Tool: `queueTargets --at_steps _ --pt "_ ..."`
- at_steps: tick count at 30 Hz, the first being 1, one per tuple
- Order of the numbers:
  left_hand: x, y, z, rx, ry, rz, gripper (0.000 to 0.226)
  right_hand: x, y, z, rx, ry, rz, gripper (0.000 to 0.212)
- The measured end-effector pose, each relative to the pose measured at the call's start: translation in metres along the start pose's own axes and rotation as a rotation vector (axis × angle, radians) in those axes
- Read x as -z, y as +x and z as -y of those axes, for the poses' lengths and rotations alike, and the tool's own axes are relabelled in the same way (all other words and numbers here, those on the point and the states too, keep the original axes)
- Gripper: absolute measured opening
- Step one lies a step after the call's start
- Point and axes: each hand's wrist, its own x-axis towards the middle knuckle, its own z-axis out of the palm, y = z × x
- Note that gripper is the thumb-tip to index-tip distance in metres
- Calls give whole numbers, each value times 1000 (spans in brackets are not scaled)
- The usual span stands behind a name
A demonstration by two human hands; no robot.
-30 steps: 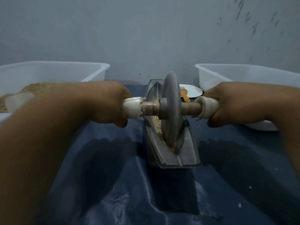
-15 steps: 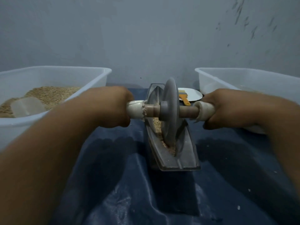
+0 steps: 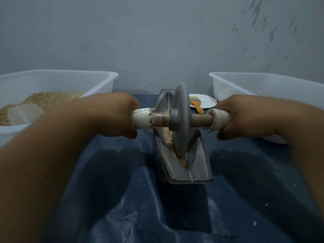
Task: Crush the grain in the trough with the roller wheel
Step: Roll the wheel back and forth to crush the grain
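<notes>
A grey boat-shaped trough [image 3: 201, 165] stands in the middle on a dark blue sheet, running away from me. Tan grain [image 3: 168, 136] lies along its groove. The grey roller wheel [image 3: 180, 118] stands upright in the groove on a wooden axle with white wrapped ends. My left hand [image 3: 114, 114] grips the left end of the axle and my right hand [image 3: 245, 116] grips the right end. The wheel's lower rim sits in the grain around the middle of the trough.
A white tub [image 3: 57, 79] at the left holds grain and a clear scoop [image 3: 24, 114]. Another white tub [image 3: 266, 85] stands at the right. Behind the trough a white plate [image 3: 206, 100] carries an orange-handled brush [image 3: 197, 104]. A grey wall closes the back.
The wheel and both hands have shifted slightly away from me along the trough, and the view has tilted so the tubs sit lower in frame.
</notes>
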Motion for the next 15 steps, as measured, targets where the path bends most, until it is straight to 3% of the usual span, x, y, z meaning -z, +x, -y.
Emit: queueTargets --at_steps 3,7,10,13,15 --pt "-2 1 -5 1 50 -132 20 -5 1 0 -7 25 23 23" --pt "-20 7 -10 24 182 -451 16 -31 17 2 -13 1 -271 21" --pt "-18 8 -6 41 154 -337 11 -30 19 2 7 -48 -289 20" --pt "-4 1 -4 13 63 -91 21 -10 8 -1 11 -6 -72 18" --pt "3 -3 -3 11 23 -25 25 0 1 -3 5 19 34 21"
